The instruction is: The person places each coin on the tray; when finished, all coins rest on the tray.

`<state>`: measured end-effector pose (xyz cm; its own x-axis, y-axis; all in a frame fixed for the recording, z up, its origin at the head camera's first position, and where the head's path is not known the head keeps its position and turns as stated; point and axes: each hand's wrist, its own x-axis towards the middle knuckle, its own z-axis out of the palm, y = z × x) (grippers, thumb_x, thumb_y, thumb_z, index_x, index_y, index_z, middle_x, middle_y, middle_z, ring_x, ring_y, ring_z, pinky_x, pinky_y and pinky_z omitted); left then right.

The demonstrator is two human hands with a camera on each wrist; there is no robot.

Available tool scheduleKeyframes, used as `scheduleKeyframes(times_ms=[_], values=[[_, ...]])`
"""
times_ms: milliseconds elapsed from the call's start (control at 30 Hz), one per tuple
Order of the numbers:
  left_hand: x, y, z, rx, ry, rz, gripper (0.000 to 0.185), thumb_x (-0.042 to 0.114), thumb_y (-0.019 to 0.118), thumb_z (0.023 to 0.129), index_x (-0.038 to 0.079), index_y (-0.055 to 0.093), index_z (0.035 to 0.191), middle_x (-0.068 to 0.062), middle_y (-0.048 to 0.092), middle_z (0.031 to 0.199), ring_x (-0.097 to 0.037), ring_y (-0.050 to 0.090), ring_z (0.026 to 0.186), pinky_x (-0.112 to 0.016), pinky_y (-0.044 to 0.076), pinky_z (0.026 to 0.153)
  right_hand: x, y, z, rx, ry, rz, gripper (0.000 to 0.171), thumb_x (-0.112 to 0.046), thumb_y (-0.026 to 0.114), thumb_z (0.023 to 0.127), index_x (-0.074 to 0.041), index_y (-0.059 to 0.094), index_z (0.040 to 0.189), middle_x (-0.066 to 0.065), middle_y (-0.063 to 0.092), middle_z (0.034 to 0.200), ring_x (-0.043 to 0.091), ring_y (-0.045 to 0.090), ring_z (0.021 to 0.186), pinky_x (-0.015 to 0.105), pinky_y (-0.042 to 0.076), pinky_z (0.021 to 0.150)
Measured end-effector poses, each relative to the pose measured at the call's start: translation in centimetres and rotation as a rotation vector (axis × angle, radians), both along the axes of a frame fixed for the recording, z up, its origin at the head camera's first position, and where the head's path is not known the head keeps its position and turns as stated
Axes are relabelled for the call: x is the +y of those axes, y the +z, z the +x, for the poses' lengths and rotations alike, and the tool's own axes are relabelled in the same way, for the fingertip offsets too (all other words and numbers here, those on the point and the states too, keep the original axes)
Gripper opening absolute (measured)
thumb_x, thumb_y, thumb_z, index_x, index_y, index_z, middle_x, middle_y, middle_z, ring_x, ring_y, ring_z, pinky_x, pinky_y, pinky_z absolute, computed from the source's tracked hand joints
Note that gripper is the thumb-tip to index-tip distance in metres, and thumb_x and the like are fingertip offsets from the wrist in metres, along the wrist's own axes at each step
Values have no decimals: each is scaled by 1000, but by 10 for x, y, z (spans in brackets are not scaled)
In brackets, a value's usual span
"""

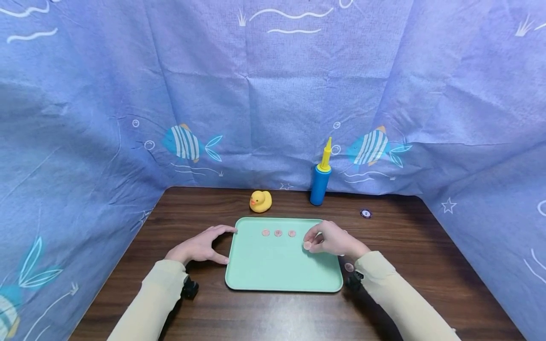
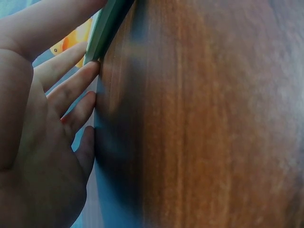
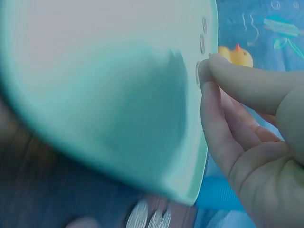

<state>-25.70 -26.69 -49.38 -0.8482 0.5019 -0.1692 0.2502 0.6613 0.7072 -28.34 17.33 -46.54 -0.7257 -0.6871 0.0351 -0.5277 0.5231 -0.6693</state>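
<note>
Blue fish-patterned cloth drapes behind and beside a dark wooden table.

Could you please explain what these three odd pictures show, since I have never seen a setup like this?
A person works with bare hands while wearing three cameras. The wide picture comes from the head; the close-ups come from each wrist. On a wooden table lies a green tray with three coins in a row. The left hand rests with straight fingers at the tray's left edge. The right hand pinches a fourth coin over the tray. Behind stand a rubber duck and a blue pump; a small dark disc lies to the right.
</note>
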Motion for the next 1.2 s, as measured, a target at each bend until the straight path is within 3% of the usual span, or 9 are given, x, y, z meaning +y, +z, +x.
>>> scheduleKeyframes(times_ms=[433,733,1200], values=[[1,0,1,-9,3,7,92,43,91,81,23,47,158,-8,39,165,-38,27,155,-66,29,118,-50,-2,5,65,121,53,5,-6,83,91,-9,81,94,-3,74,84,4,64,78,25,55,79],[0,1,0,-13,7,5,91,43,91,81,25,46,158,-7,38,165,-38,25,156,-66,28,118,-70,-8,4,89,93,122,8,-16,79,96,-9,80,97,-7,74,85,5,64,81,27,54,80],[-1,0,0,3,-9,4,91,45,91,82,24,46,158,-7,38,165,-37,25,156,-66,28,119,-100,-10,3,132,24,157,5,-10,82,93,-13,80,97,-6,75,88,6,67,83,28,56,79]])
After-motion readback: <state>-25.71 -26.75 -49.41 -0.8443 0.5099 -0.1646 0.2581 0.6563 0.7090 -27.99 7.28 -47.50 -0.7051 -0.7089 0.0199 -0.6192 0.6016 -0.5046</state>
